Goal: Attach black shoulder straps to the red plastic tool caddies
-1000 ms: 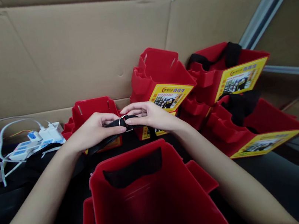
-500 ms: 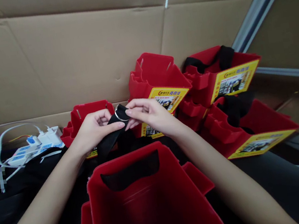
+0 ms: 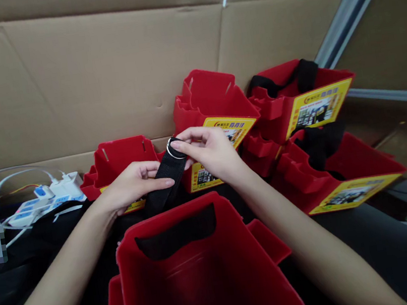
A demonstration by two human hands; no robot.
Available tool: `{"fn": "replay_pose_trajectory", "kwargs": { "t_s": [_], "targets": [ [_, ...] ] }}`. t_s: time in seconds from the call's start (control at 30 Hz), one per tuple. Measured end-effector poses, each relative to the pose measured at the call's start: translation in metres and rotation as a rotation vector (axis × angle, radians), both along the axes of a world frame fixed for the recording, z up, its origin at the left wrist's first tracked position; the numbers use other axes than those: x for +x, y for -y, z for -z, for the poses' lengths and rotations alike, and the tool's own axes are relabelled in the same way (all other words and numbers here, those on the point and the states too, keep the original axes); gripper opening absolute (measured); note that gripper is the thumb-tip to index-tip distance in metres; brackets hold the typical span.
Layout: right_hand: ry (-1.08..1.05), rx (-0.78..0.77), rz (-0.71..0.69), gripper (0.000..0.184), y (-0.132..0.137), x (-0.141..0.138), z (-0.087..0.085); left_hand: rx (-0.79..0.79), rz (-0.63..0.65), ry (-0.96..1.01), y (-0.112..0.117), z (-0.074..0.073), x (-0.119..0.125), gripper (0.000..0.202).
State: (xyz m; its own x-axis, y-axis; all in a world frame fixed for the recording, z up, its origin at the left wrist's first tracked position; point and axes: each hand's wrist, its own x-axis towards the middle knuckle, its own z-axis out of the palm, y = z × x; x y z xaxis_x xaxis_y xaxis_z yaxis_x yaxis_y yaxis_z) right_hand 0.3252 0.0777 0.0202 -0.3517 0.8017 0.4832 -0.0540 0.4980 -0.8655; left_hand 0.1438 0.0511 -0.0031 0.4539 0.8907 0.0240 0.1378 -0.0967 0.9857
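Observation:
A black webbing strap [image 3: 167, 178] slants upward behind the near red plastic box [image 3: 206, 274], with a metal ring [image 3: 174, 149] at its upper end. My left hand [image 3: 135, 183] pinches the strap below the ring, thumb lying across it. My right hand [image 3: 208, 149] is closed on the strap's top end at the ring, between thumb and fingers. The near box stands open toward me, and a black strip of webbing [image 3: 179, 232] runs across its inner far wall. How the strap joins the box is hidden behind its rim.
More red boxes with yellow labels stand beyond: one at the left [image 3: 125, 156], one in the middle [image 3: 212, 92], several on the right, some with black straps. A power strip [image 3: 45, 204] with plugs and white cables lies at left. A cardboard wall [image 3: 111, 74] closes the back.
My right hand has moved slightly up with the ring end. The left hand has slid a little lower along the strap, and more of the strap shows between the hands.

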Motion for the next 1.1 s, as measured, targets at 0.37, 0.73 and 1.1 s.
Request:
{"fn": "replay_pose_trajectory", "kwargs": {
  "t_s": [0.37, 0.73, 1.1],
  "targets": [
    [-0.158, 0.256, 0.343, 0.033, -0.003, 0.033, -0.022, 0.079, -0.062, -0.034, -0.003, -0.001, -0.025, 0.021],
    [0.152, 0.274, -0.422, 0.016, 0.052, 0.052, -0.046, 0.471, -0.534, 0.478, 0.024, -0.027, -0.001, 0.02],
    [1.174, 0.545, -0.487, 0.014, 0.103, 0.037, -0.036, 0.687, 0.276, -0.275, 0.102, -0.054, 0.02, 0.026]
  ]
}}
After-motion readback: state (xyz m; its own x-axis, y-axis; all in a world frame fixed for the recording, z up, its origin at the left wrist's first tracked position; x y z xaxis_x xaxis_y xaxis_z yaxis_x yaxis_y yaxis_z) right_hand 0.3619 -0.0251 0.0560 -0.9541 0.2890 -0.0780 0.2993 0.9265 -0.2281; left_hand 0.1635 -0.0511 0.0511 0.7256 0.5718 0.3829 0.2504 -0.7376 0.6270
